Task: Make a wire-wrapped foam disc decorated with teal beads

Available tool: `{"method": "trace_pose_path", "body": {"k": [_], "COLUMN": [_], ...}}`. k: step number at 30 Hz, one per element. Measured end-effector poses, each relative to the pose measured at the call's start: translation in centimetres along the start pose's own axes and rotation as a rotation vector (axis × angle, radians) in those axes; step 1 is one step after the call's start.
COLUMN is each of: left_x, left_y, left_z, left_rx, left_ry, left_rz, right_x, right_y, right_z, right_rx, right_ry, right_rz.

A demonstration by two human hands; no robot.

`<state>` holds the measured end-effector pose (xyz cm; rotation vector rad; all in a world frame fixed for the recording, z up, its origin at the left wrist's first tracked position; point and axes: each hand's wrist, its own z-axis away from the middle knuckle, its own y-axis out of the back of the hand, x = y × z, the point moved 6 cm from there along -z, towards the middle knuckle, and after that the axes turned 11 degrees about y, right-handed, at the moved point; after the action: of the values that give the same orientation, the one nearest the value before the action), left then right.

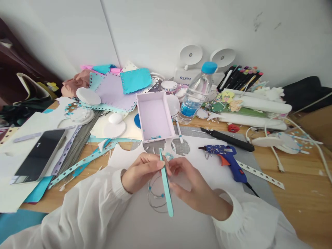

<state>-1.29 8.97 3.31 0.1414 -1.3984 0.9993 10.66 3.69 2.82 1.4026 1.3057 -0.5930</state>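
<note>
Between my two hands is a long, narrow mint-green strip, slanting from the pink box toward me. My left hand pinches its upper part, with the thumb on top. Close to its other side, my right hand has its fingers bent and its thumb apart from them; some fingertips are hidden. Thin silver wire loops with small blue pieces show below my hands, partly behind the strip. Just beyond my fingers sits the open pale-pink box, with small blue bits along its near inner edge.
A blue glue gun and black cutter knife lie to the right. A water bottle stands behind the box. At left are a phone and hole-punched teal strips. Coloured foam sheets and markers line the back.
</note>
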Motion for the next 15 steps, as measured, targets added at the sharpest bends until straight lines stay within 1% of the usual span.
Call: {"method": "trace_pose_path", "body": {"k": [2,5,10,13,15], "left_x": [0.00,0.16,0.39,0.52,0.80], "left_y": [-0.01,0.05,0.02,-0.07,-0.02], "left_z": [0.02,0.05,0.05,0.13,0.25], "left_rx": [-0.036,-0.075,-0.094,-0.104,-0.104], "left_ry": [-0.017,-0.056,-0.075,-0.067,-0.082], "left_rz": [0.014,0.038,0.017,-0.013,-0.031], "right_x": [0.34,0.39,0.22,0.41,0.77], "right_y": [-0.31,-0.23,-0.38,-0.62,-0.60], "right_z": [-0.15,-0.39,-0.48,-0.32,0.03], "right_rx": [-0.023,-0.001,0.002,-0.028,-0.038], "right_ry": [-0.036,-0.050,-0.070,-0.139,-0.225], "right_rz": [0.034,0.062,0.030,0.009,-0.036]}}
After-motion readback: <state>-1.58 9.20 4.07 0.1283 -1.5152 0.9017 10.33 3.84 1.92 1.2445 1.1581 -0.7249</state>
